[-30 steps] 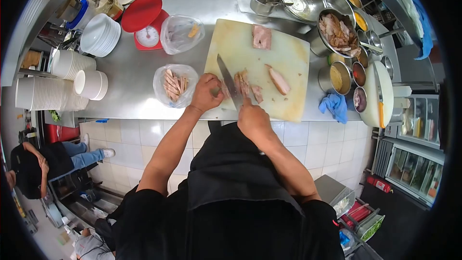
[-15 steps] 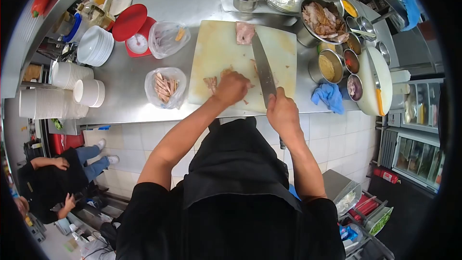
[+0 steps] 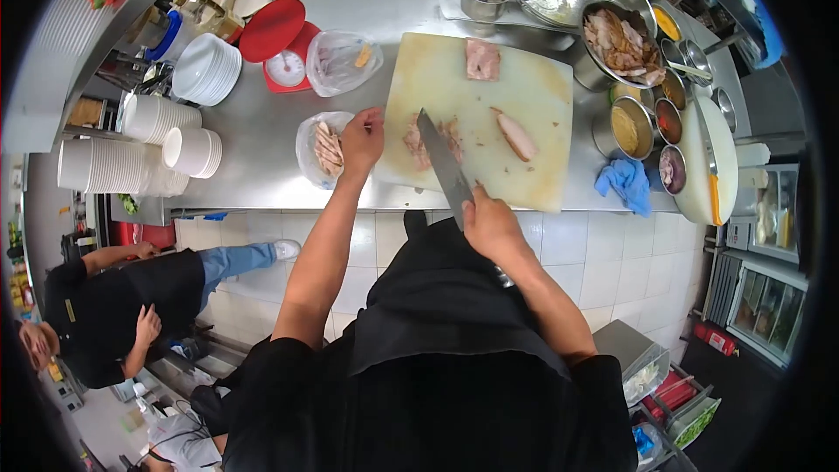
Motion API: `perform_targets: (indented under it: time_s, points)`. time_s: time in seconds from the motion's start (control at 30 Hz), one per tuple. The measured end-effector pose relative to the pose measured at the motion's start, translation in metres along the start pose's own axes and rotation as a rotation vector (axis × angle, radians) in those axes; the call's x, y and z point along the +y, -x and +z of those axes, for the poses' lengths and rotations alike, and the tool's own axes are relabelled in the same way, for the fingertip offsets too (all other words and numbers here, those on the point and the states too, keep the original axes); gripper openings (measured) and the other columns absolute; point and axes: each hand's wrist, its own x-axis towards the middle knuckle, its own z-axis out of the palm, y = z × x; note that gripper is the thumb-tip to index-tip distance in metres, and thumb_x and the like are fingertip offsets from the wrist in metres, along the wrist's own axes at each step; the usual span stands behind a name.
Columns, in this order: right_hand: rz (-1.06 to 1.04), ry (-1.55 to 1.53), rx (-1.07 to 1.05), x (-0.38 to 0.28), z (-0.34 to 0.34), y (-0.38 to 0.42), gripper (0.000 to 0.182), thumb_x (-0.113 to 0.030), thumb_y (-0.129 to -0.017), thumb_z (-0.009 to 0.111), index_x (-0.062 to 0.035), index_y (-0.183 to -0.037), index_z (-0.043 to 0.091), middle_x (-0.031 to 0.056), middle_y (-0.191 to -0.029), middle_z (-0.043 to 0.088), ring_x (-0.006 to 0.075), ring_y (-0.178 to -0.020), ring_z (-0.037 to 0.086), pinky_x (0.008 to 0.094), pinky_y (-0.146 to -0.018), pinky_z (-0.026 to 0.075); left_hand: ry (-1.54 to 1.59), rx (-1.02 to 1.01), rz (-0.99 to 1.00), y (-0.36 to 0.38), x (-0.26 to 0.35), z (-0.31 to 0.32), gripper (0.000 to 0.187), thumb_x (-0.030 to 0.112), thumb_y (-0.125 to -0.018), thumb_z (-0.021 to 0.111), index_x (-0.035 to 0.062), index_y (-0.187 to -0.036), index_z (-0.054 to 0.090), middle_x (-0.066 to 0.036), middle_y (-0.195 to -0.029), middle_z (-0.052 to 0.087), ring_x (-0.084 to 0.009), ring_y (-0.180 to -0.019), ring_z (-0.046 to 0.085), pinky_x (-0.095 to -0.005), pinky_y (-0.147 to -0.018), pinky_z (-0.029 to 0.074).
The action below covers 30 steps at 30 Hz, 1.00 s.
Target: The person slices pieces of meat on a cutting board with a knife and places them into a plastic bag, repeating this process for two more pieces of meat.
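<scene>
My right hand is closed around the handle of a large knife. Its blade slants up and left over chopped meat on the white cutting board. My left hand is off the board's left edge, at the rim of a clear plastic bag containing meat strips. Its fingers are curled together; what they hold, if anything, is hidden. Right of the blade lies a longer piece of meat, and a squarish meat slab rests at the board's far edge.
Beyond the bag are a red scale and another plastic bag. Stacked white bowls stand left. On the right are a pot of meat pieces, a blue cloth and a second knife. Another person stands at lower left.
My left hand has moved left from the board to the bag. The knife has swung left over the chopped meat, uncovering the longer piece. The view has shifted, and the other person has moved closer.
</scene>
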Motion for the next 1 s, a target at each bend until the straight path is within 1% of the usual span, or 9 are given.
perform_targets:
  time_s: [0.13, 0.3, 0.43, 0.5, 0.63, 0.73, 0.87, 0.93, 1.0]
  points:
    - [0.043, 0.038, -0.203, -0.009, -0.012, 0.011, 0.026, -0.018, -0.094, 0.05, 0.0065, -0.102, 0.053, 0.0316, -0.081, 0.064, 0.05, -0.08, 0.062, 0.057, -0.077, 0.048, 0.052, -0.022, 0.017, -0.016, 0.024, 0.01, 0.025, 0.017, -0.087, 0.062, 0.0061, -0.108, 0.07, -0.014, -0.093, 0.073, -0.0231, -0.081, 0.071, -0.0318, -0.073, 0.054]
    - [-0.056, 0.12, -0.254, 0.0, 0.009, 0.004, 0.024, -0.017, -0.093, 0.05, 0.0039, -0.103, 0.052, 0.028, -0.078, 0.065, 0.046, -0.078, 0.065, 0.0555, -0.074, 0.051, -0.655, -0.479, 0.132, -0.033, 0.075, 0.036, 0.036, 0.021, -0.073, 0.072, -0.0003, -0.102, 0.07, -0.017, -0.087, 0.072, -0.0292, -0.076, 0.071, -0.0339, -0.073, 0.057]
    - [-0.011, 0.105, -0.26, 0.0, 0.009, 0.003, 0.025, -0.019, -0.093, 0.05, 0.004, -0.103, 0.053, 0.0288, -0.082, 0.065, 0.0469, -0.081, 0.064, 0.0557, -0.077, 0.05, -0.678, -0.556, 0.025, -0.052, 0.057, 0.038, 0.041, 0.018, -0.068, 0.076, -0.0024, -0.103, 0.069, -0.017, -0.093, 0.072, -0.0247, -0.081, 0.071, -0.0327, -0.073, 0.057]
    - [0.02, 0.061, -0.253, 0.003, 0.004, 0.003, 0.026, -0.019, -0.093, 0.051, 0.0042, -0.104, 0.054, 0.0289, -0.083, 0.065, 0.0472, -0.081, 0.064, 0.0555, -0.078, 0.05, 0.12, -0.527, -0.367, -0.057, 0.047, 0.009, 0.039, 0.008, -0.073, 0.074, -0.0031, -0.11, 0.067, -0.015, -0.101, 0.07, -0.0186, -0.089, 0.069, -0.0315, -0.074, 0.058]
    - [0.036, -0.004, -0.119, 0.023, 0.007, -0.007, 0.029, -0.019, -0.093, 0.051, 0.0058, -0.107, 0.054, 0.0297, -0.083, 0.065, 0.0481, -0.082, 0.063, 0.0557, -0.079, 0.049, 0.595, -0.497, -0.37, -0.024, 0.044, -0.019, 0.038, -0.005, -0.078, 0.067, -0.005, -0.115, 0.064, -0.012, -0.104, 0.069, -0.0138, -0.095, 0.065, -0.0301, -0.075, 0.057]
    - [0.002, -0.012, -0.075, 0.026, 0.007, -0.014, 0.031, -0.017, -0.093, 0.051, 0.0079, -0.111, 0.053, 0.0302, -0.079, 0.064, 0.0479, -0.078, 0.063, 0.0553, -0.077, 0.05, 0.598, -0.73, -0.295, 0.008, 0.033, -0.003, 0.036, -0.006, -0.084, 0.062, -0.0024, -0.12, 0.061, -0.008, -0.111, 0.068, -0.0138, -0.095, 0.065, -0.0294, -0.08, 0.056]
    - [-0.019, 0.119, -0.109, 0.016, 0.006, -0.017, 0.034, -0.016, -0.093, 0.052, 0.0098, -0.114, 0.053, 0.0293, -0.075, 0.064, 0.0463, -0.075, 0.064, 0.0542, -0.073, 0.051, 0.11, -0.52, -0.088, 0.037, 0.032, 0.018, 0.036, -0.007, -0.083, 0.063, 0.0043, -0.117, 0.064, -0.009, -0.111, 0.066, -0.0194, -0.101, 0.063, -0.0311, -0.085, 0.052]
    - [-0.02, 0.156, -0.13, 0.01, 0.004, -0.017, 0.034, -0.016, -0.093, 0.052, 0.0105, -0.114, 0.053, 0.0288, -0.074, 0.064, 0.0456, -0.074, 0.065, 0.0538, -0.072, 0.051, -0.055, -0.129, 0.467, 0.044, 0.03, 0.017, 0.03, -0.007, -0.078, 0.064, 0.0048, -0.106, 0.065, -0.012, -0.107, 0.062, -0.0274, -0.102, 0.061, -0.0363, -0.087, 0.05]
    - [-0.03, 0.187, -0.093, 0.006, 0.002, -0.014, 0.03, -0.011, -0.09, 0.052, 0.0115, -0.109, 0.053, 0.0277, -0.074, 0.065, 0.0446, -0.075, 0.066, 0.052, -0.072, 0.053, -0.003, -0.159, 0.428, 0.048, 0.025, 0.011, 0.028, -0.006, -0.075, 0.063, 0.0053, -0.1, 0.065, -0.013, -0.108, 0.059, -0.0306, -0.105, 0.057, -0.0383, -0.09, 0.049]
